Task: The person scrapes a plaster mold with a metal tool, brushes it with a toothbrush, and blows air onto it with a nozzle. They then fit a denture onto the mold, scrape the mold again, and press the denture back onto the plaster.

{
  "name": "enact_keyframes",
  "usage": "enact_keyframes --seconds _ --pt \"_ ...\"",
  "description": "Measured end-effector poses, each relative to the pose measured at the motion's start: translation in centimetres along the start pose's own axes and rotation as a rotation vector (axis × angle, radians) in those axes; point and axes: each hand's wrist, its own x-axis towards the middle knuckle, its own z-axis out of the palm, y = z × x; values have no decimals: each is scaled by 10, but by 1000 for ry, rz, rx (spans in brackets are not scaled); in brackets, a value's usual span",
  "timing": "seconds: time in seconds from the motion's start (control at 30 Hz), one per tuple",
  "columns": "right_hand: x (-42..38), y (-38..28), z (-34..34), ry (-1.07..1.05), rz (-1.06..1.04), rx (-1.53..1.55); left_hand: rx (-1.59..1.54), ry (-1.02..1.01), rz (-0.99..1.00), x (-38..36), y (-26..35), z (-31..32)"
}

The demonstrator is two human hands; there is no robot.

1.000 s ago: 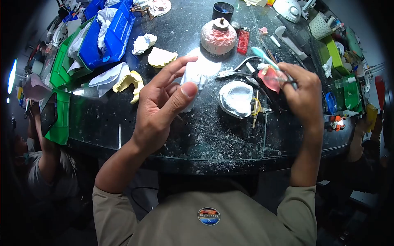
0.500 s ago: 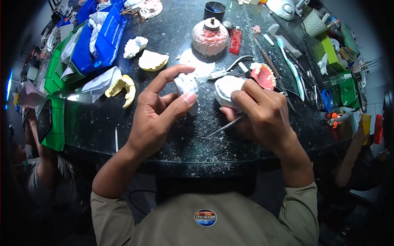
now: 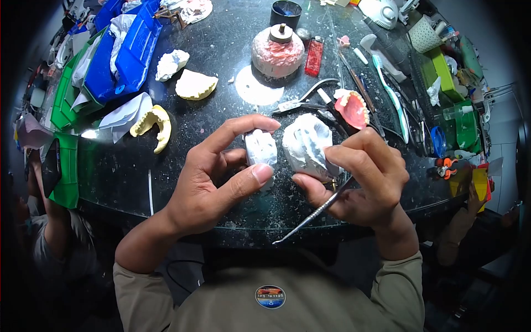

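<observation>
My left hand (image 3: 213, 177) is curled round a small white plaster piece (image 3: 261, 148), thumb on its lower edge and index finger over its top. Close to its right is a larger white plaster cast (image 3: 307, 145), gripped between the thumb and fingers of my right hand (image 3: 359, 180). A thin metal carving tool (image 3: 312, 217) also lies in my right hand, its hooked tip pointing down and left. The two white pieces are apart, with a narrow gap between them. Just beyond the cast rests a pink denture base with teeth (image 3: 352, 109).
Yellowish casts (image 3: 196, 84) and blue (image 3: 135, 55) and green bins (image 3: 66, 166) stand at the left. Behind are a round burner (image 3: 278, 52), a red lighter (image 3: 313, 56) and pliers (image 3: 304, 102). A toothbrush (image 3: 391, 99) lies right. Other people's arms show at both sides.
The cast in my right hand has turned and shows more of its face. The tool has swung lower, towards the table's near edge. My left hand and its piece have shifted slightly down.
</observation>
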Motion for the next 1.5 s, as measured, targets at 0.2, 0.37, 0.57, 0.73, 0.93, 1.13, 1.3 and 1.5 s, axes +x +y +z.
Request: enact_keyframes --seconds 0.2,0.37,0.57,0.73,0.93,1.13,1.3,1.5 --pt "-1 -1 0 -23 5 -14 -39 -12 -17 -1 2 3" --pt "-1 -2 0 -17 -3 -14 -27 -21 -6 -1 1 2" --pt "-4 -3 0 -44 5 -52 -44 -26 -2 -1 2 2" --pt "-5 -4 0 -48 7 -63 -51 -35 6 -1 1 1" --pt "-4 -5 0 -48 10 -75 -75 -7 -17 0 3 4" --pt "-4 -7 0 -38 -2 -64 -101 5 -120 2 7 0" --pt "0 -8 0 -22 -45 -25 -110 -28 -127 2 7 -3" --pt "0 -11 -1 -28 -48 -39 -110 -31 -136 2 9 -2"
